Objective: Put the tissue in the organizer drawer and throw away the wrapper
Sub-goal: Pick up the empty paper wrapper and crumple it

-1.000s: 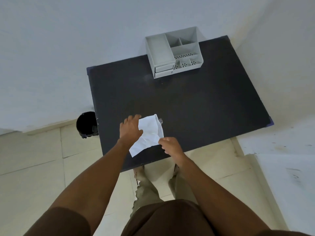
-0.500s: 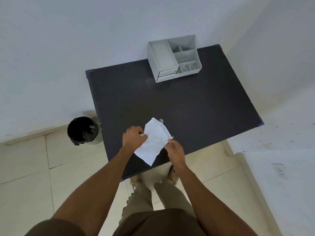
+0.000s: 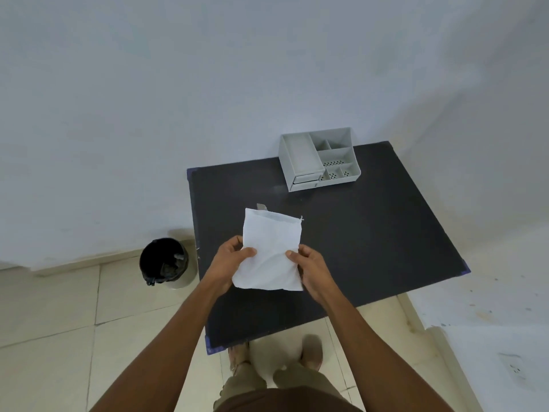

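A white tissue (image 3: pixel 271 251) is spread flat and held up over the near part of the black table (image 3: pixel 371 239). My left hand (image 3: pixel 230 260) pinches its left edge and my right hand (image 3: pixel 309 263) pinches its right edge. A small grey scrap, perhaps the wrapper (image 3: pixel 261 206), peeks out behind the tissue's top edge; most of it is hidden. The grey organizer (image 3: pixel 318 157) stands at the table's far edge, with two shut drawers on its front left.
A bin with a black liner (image 3: pixel 165 261) stands on the tiled floor left of the table, against the wall. White walls close in behind and to the right. My feet show below the table's near edge.
The tissue has been turned from a slant to upright and spread wider between both hands. The camera has tilted, so the table and the bin sit lower in view.
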